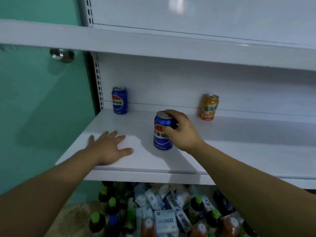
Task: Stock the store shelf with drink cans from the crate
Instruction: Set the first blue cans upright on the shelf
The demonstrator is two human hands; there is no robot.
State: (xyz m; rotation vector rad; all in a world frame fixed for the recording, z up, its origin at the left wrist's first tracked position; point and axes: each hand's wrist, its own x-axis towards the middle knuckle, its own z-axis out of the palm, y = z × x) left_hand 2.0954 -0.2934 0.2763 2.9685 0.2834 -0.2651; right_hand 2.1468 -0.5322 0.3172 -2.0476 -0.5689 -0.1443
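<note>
The right hand (pixel 183 132) grips a blue Pepsi can (pixel 163 132) standing upright on the white shelf (pixel 239 151), its fingers (pixel 171 113) curled over the rim. The left hand (pixel 109 147) lies flat on the shelf, fingers spread. At the back stand a second Pepsi can (pixel 119 100) and, well apart, an orange can (pixel 208 106). Below lie green-capped bottles (pixel 196 205) and drink cartons (pixel 165 220).

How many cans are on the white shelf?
3: the back blue can at the left, the orange can at the right, the front blue can gripped by the right hand.
</note>
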